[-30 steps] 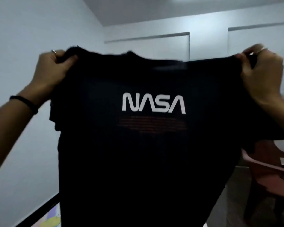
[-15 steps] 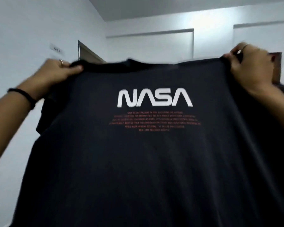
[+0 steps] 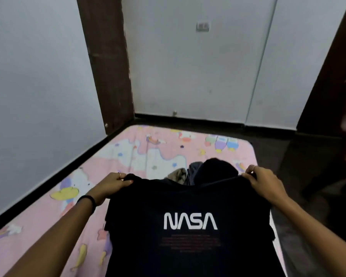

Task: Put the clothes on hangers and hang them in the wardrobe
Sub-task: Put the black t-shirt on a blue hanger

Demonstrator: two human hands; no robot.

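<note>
Here the left hand [image 3: 110, 184] and right hand [image 3: 265, 181] each pinch a shoulder of the black NASA T-shirt [image 3: 190, 226], spread above the pink-sheeted bed [image 3: 128, 156]. Its upper edge hides part of a clothes pile [image 3: 208, 170] just behind. A dark door frame [image 3: 108, 62] stands past the bed.

Single view only, head-mounted, wide-angle. It looks forward and steeply down over the mattress [image 3: 128, 156], from above its near end and along its length toward the far wall [image 3: 198, 76]. Both forearms enter from the bottom edge, close under the lens. The dark T-shirt [image 3: 188, 206] fills the lower centre, nearest the camera. Left of the mattress a side wall [image 3: 38, 86] shows; beyond its right edge, dark floor [image 3: 288, 156]. Vertical lines bow at the margins.
</note>
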